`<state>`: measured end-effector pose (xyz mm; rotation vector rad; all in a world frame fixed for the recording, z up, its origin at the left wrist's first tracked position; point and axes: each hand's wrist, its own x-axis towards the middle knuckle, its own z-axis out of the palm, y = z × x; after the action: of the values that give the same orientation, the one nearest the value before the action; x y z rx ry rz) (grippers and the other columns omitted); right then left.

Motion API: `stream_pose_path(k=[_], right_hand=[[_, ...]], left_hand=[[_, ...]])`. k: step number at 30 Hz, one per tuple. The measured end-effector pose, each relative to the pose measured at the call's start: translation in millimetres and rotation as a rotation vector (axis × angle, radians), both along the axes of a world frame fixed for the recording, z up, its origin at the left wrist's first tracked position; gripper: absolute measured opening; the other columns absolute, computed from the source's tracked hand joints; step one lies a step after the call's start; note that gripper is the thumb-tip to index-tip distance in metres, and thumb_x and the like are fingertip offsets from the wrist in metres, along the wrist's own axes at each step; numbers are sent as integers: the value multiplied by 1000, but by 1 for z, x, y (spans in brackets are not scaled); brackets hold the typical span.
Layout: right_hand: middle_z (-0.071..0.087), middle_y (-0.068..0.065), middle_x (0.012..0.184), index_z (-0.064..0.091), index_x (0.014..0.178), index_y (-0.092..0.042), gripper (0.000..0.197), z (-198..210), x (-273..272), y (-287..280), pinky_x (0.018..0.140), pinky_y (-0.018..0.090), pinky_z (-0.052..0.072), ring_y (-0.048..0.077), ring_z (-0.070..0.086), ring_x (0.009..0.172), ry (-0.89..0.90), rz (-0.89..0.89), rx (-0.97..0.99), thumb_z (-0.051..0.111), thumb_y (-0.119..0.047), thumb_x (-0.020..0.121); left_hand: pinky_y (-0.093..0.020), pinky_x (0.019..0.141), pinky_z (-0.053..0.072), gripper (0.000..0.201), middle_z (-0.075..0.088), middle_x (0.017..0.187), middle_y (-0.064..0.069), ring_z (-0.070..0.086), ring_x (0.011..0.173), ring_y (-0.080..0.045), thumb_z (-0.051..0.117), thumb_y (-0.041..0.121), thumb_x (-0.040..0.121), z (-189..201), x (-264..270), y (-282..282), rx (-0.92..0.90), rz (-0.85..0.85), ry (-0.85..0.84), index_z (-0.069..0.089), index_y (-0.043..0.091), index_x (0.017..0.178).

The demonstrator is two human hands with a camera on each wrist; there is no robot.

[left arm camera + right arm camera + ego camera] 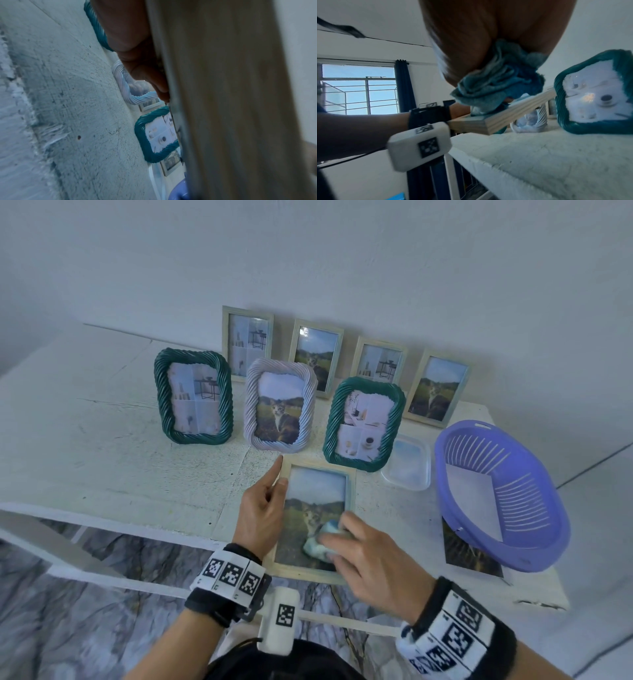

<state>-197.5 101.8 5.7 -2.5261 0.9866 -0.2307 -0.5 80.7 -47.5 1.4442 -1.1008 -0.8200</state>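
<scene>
Nearest you, your right hand (371,556) has its fingers bunched round a blue cloth (320,542) and presses it on the lower glass of the wooden frame (318,491), right over the cat picture. This looks like the wiping step, mid-job, with the upper glass and rim probably yet to do. Your left hand (262,511) clamps fingers and thumb on the frame's left edge, and the frame sits tilted at the near edge of the table (120,460), its near end lifted clear in the right wrist view. Next, I'd say, sweep the cloth towards the far end with light pressure while the left hand braces, and mind the green twisted frame (364,422) standing just beyond the far corner. To its right lie a clear lid (407,463) and the purple basket (496,494); further back stand the lilac frame (279,405), another green one, and the plain frames (317,357) along the wall
</scene>
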Motion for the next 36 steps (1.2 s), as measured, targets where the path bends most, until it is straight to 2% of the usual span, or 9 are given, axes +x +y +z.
stream_pose_path(k=[2, 5, 12, 14, 21, 25, 27, 33, 36], right_hand=[[33, -9, 95, 63, 115, -17, 22, -3, -4, 9, 59, 6, 28, 4, 39, 64, 2, 49, 31, 49, -20, 98], [41, -5, 95, 63, 111, -15, 19, -1, -2, 5, 59, 11, 34, 5, 40, 65, 59, 80, -39, 51, -20, 97], [47, 5, 97, 61, 99, -8, 9, 4, 26, -40, 59, 25, 49, 10, 39, 68, 10, -218, -228, 60, -10, 90], [46, 4, 96, 62, 102, -6, 12, 3, 30, -35, 58, 21, 47, 9, 41, 68, 0, -175, -202, 57, -9, 92], [48, 1, 100, 65, 106, -10, 22, -2, 23, -7, 64, 14, 44, 7, 49, 72, 51, 127, -80, 47, -21, 97], [47, 1, 92, 62, 107, -10, 18, 3, 30, -39, 56, 21, 49, 9, 46, 66, 37, -22, -223, 52, -19, 95], [46, 2, 90, 62, 103, -9, 13, 4, 36, -51, 56, 21, 47, 9, 42, 66, 20, -93, -270, 57, -15, 93], [47, 2, 85, 62, 95, -11, 10, -3, 39, -56, 50, 21, 43, 12, 44, 60, 34, -295, -341, 58, -19, 93], [45, 1, 83, 63, 94, -12, 12, -9, 29, -56, 50, 20, 31, 12, 37, 54, -7, -424, -326, 57, -22, 93]], left_hand=[[-16, 40, 20, 42, 22, 56, 2, 20, 42, -3, 44, 10, 101, -2, 1, 1, 4, -12, 21, 43, 12, 143], [-15, 40, 20, 42, 22, 51, 12, 21, 41, -2, 44, 9, 101, -3, 1, 2, -6, 3, 15, 42, 15, 142], [-23, 54, 35, 43, 43, 64, 1, 37, 57, -10, 45, 11, 101, -6, -13, 1, -35, -95, 37, 40, 19, 143], [-18, 52, 36, 43, 44, 57, 14, 37, 54, -4, 45, 8, 101, -7, -12, 1, -48, -98, 42, 37, 19, 142], [-18, 46, 31, 43, 36, 50, 13, 31, 48, -3, 45, 6, 100, -13, -7, -2, -59, -62, 31, 41, 19, 141], [-28, 55, 39, 46, 47, 64, 1, 41, 58, -10, 43, 25, 98, -14, -9, -2, -109, -87, 34, 38, 26, 143], [-25, 59, 40, 44, 53, 66, 9, 43, 59, -5, 44, 23, 99, -17, -8, -2, -109, -77, 11, 38, 26, 143], [-22, 47, 36, 44, 46, 55, 17, 36, 51, -1, 46, 18, 100, -19, -8, -1, -134, -33, -30, 41, 18, 144], [-42, 47, 43, 43, 51, 63, 2, 43, 56, -14, 46, 33, 98, -17, -6, -5, -143, -34, 32, 45, 32, 141]])
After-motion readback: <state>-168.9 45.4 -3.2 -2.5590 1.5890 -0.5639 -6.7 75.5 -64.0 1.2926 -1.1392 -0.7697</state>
